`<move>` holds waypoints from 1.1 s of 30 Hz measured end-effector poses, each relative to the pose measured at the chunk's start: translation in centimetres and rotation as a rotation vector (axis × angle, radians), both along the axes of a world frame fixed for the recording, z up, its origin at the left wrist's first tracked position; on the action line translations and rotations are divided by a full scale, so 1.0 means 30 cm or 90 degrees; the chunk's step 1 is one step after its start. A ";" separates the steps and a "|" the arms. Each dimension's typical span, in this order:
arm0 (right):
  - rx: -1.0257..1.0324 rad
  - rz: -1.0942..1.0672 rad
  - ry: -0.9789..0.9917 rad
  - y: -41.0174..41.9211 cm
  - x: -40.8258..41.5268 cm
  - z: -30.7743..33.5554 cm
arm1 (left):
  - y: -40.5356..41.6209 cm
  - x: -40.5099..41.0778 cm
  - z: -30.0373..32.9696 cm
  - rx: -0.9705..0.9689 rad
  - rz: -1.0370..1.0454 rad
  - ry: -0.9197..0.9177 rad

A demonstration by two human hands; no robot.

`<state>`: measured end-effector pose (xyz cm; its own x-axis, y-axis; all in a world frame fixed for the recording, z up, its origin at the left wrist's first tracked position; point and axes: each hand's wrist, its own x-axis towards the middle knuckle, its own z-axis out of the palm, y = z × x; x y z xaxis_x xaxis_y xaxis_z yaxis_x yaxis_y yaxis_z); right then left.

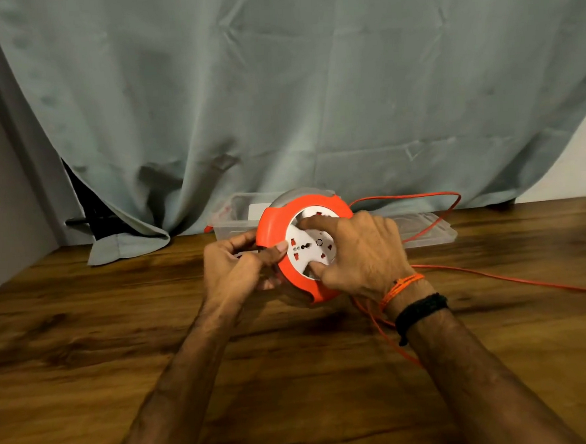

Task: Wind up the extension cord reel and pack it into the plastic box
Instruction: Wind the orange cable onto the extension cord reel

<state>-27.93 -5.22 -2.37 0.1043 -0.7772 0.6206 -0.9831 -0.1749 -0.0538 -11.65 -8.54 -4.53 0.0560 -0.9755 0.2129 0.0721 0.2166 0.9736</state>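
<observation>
Winding the cord reel (305,248) above the counter's (120,335) middle.
My left hand (243,266) is gripping its orange rim to steady it while my right hand's (358,252) fingers are hooking the white hub recesses, drawing in loose cord (514,278); the plastic box (236,221) is waiting behind.

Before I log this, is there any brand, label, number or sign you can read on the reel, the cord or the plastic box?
No text reads clearly in this view.
Reel: the white socket face shows only red socket holes and a small ring mark; no legible words.
Plastic box: a reddish mark on its left side, too blurred to read.
Cord: no printing visible.
Lid: no label visible.
</observation>
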 end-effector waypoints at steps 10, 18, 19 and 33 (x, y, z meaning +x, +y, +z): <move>0.194 -0.014 -0.694 -0.092 0.006 -0.098 | 0.006 -0.029 -0.011 -0.021 -0.004 -0.021; 0.075 -0.094 -0.399 -0.024 0.001 0.012 | -0.003 -0.003 -0.004 0.008 0.001 0.040; 0.035 -0.084 -0.326 -0.014 -0.002 0.023 | -0.004 -0.001 -0.004 0.008 0.001 0.044; 0.085 0.048 0.053 -0.007 -0.022 0.011 | -0.009 0.005 -0.006 0.017 -0.005 0.041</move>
